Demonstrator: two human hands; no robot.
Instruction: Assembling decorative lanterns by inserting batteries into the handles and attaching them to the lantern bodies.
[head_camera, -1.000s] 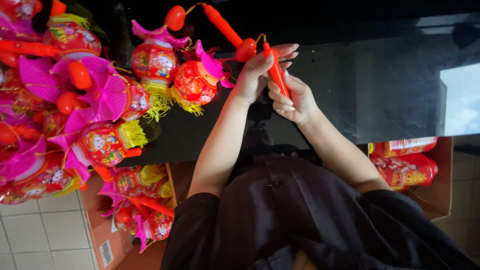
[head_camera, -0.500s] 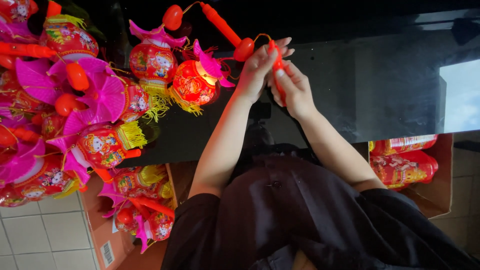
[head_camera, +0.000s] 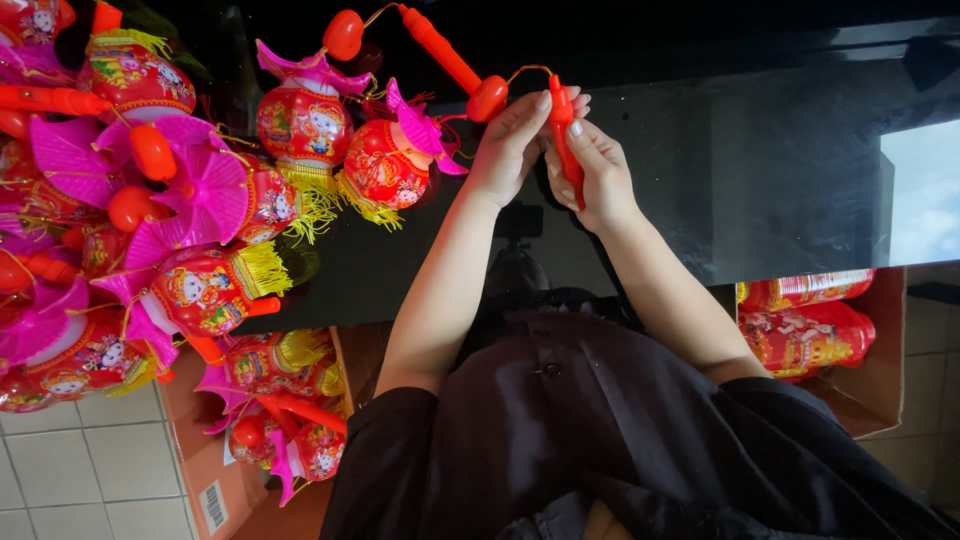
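Both hands closed on the slim red plastic lantern handle (head_camera: 563, 140), its long axis upright in view between the left hand (head_camera: 510, 150) and right hand (head_camera: 598, 178), above the glossy black tabletop (head_camera: 760, 170).

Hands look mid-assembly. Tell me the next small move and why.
Probably seat the thin gold wire in the red plastic stick's tip: the right hand grips the stick, left hand fingers pinch its top, where the wire arcs.
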